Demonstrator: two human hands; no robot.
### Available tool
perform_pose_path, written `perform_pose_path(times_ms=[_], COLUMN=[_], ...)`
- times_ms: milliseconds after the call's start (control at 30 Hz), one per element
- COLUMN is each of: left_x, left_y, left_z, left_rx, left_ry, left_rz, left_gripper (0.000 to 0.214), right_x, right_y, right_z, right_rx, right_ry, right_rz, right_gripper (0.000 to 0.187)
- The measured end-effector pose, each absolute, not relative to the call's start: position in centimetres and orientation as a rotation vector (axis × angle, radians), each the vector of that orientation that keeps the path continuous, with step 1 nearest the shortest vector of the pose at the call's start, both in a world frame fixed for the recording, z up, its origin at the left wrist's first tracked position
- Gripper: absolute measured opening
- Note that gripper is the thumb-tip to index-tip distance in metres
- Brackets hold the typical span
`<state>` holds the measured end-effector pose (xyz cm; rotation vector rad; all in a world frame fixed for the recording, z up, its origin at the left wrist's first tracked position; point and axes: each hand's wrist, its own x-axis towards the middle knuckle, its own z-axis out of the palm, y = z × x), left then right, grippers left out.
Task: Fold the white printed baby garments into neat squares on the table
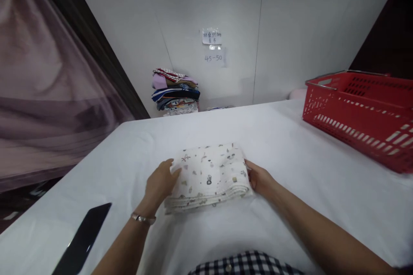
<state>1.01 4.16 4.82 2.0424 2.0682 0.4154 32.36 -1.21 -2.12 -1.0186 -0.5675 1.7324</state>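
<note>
A folded white cloth [206, 172] with small printed figures in grey, green and brown lies in several layers on the table in front of me. At its left edge is my left hand [161, 182], thumb and fingers apart, the thumb against the fabric. My right hand [260, 179] grips the cloth's right edge, its fingers curled and partly hidden by the fold. A metal bracelet or watch band [143, 218] circles my left wrist.
A white-covered table [277, 137] spreads around the cloth. On it, a black phone-like slab [84, 238] lies at lower left and a red plastic basket [361, 116] stands at right. Behind the far edge, folded fabrics [176, 92] are stacked against the wall. A pinkish curtain [41, 81] hangs at left.
</note>
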Motion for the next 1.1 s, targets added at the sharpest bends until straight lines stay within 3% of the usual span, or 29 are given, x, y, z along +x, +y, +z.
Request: perform_pose_path(times_ms=[133, 300, 467, 733, 933, 1100], left_x=[7.6, 14.0, 15.3, 15.4, 14.7, 15.0], left_y=[1.1, -1.3, -1.0, -1.7, -1.9, -2.0], left_z=[5.0, 3.2, 2.3, 4.0, 4.6, 2.6], left_rx=[2.293, 2.569, 2.566, 2.257, 2.232, 2.573], left_ry=[1.566, 1.091, 1.039, 1.058, 1.074, 0.953], left_rz=[0.486, 0.433, 0.417, 0.609, 0.68, 0.532], left_gripper=[0.046, 0.072, 0.068, 0.035, 0.036, 0.052], right_x=[32.4, 32.4, 32.3, 31.9, 32.4, 32.4], right_y=[-1.2, -1.7, -2.3, -2.8, -2.8, -2.8], right_z=[-2.3, -2.1, -1.6, -1.2, -0.6, -0.7], right_rx=[-0.936, -0.936, -1.006, -1.111, -1.048, -1.111], right_ry=[-0.563, -0.623, -0.742, -0.874, -0.889, -0.933], right_rz=[1.736, 1.72, 1.78, 1.824, 1.814, 1.776], right_gripper=[0.043, 0.05, 0.038, 0.026, 0.026, 0.028])
